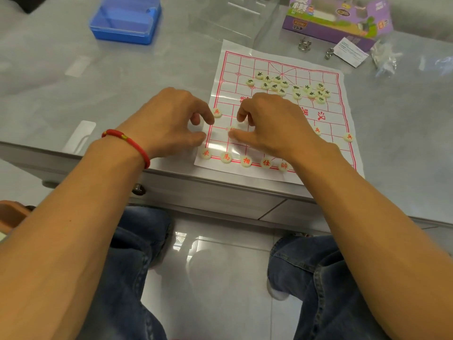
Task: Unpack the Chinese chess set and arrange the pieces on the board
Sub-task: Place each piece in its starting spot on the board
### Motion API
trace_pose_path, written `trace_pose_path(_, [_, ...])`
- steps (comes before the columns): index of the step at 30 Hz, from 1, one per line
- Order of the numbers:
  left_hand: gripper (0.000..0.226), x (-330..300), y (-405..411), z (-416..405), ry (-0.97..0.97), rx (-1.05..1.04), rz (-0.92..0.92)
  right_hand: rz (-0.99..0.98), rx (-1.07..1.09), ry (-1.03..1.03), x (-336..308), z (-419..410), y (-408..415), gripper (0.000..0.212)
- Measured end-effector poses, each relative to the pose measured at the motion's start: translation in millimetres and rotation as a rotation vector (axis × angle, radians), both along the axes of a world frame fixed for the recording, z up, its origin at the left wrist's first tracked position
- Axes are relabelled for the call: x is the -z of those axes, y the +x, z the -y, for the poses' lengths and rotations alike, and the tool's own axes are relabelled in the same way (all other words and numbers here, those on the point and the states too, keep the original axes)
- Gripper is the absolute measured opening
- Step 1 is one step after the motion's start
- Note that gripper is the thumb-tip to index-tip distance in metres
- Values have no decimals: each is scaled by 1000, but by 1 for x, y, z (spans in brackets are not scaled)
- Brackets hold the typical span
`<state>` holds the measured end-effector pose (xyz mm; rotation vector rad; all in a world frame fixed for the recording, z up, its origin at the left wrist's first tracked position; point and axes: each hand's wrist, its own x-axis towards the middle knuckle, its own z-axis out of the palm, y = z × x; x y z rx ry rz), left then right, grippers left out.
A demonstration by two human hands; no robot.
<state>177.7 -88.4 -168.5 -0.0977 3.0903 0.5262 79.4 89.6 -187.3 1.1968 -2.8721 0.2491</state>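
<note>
Over the paper board (343,153) on my table, my left hand (169,119) and right hand (274,121) hover with curled fingers, grip contents unclear, beside 5 red pieces (245,161) lining the near edge.

Grey table (73,57) under paper board (282,153)

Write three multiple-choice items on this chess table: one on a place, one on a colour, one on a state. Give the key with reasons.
1. Where do the black-lettered pieces lie?
A. lined up along the near edge
B. heaped on the board's far half
C. in the blue box

2. What colour are the board's grid lines?
A. red
B. green
C. black

3. How is the purple box?
A. sealed
B. crushed flat
C. open at one end

Key: B, they cluster unsorted beyond the river; A, the lines are red on white; C, its right flap stands open.
</note>
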Motion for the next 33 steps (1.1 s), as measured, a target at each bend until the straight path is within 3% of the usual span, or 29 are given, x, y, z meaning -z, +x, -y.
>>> trace_pose_path(11, [37, 5, 2, 8, 52, -48, 155, 49, 2, -6, 5, 8, 1, 28])
trace_pose_path(21, [39, 6, 3, 10, 60, -26, 156, 71, 37, -82, -21, -21, -14, 26])
trace_pose_path(26, [40, 5, 1, 6, 50, -38, 169, 227, 152, -79, -24, -64, -23, 19])
trace_pose_path(33, [41, 4, 1, 0, 49, -91, 170, 384, 49, -60, -16, -62, -8, 24])
